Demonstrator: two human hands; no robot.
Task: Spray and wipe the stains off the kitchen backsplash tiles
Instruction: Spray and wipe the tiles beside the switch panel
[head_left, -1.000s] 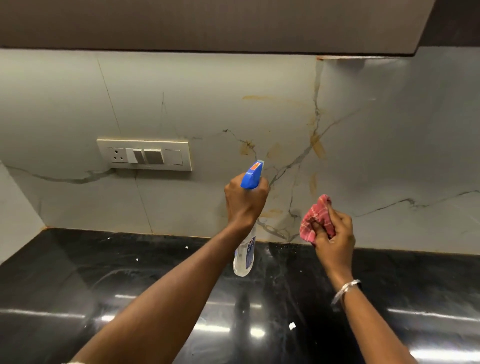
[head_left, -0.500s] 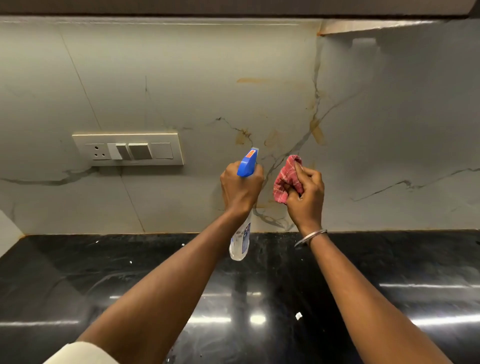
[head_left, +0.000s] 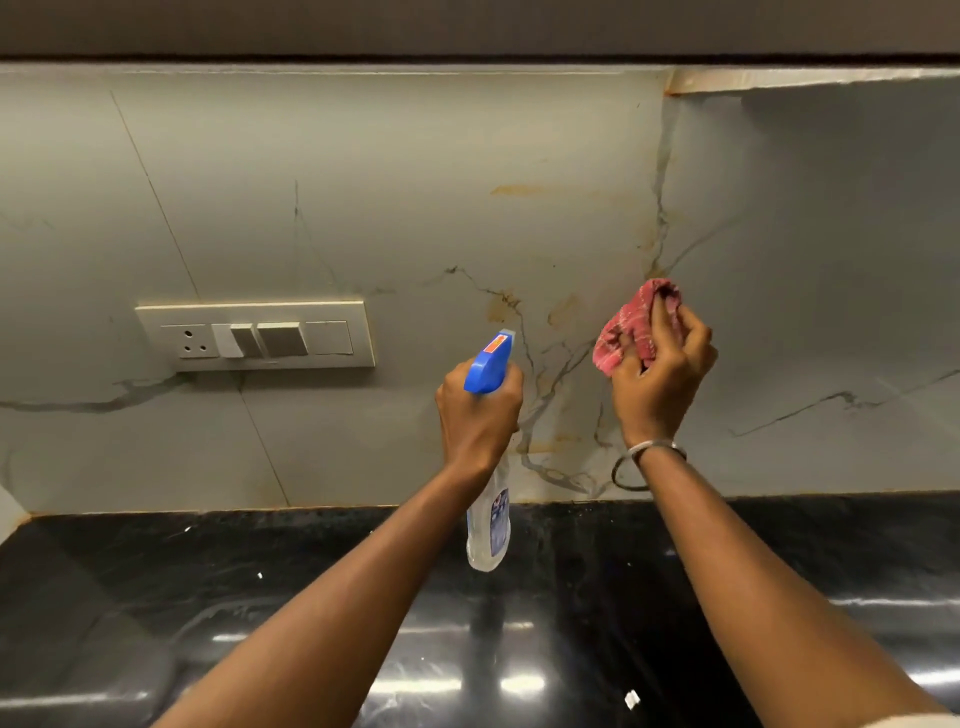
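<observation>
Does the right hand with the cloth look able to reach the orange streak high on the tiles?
Probably yes: the right hand holds the cloth below and right of the streak, with only bare tile between.

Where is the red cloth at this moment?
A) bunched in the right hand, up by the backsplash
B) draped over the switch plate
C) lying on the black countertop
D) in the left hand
A: the right hand grips the bunched red cloth near the stained backsplash; the left hand holds the spray bottle.
</observation>
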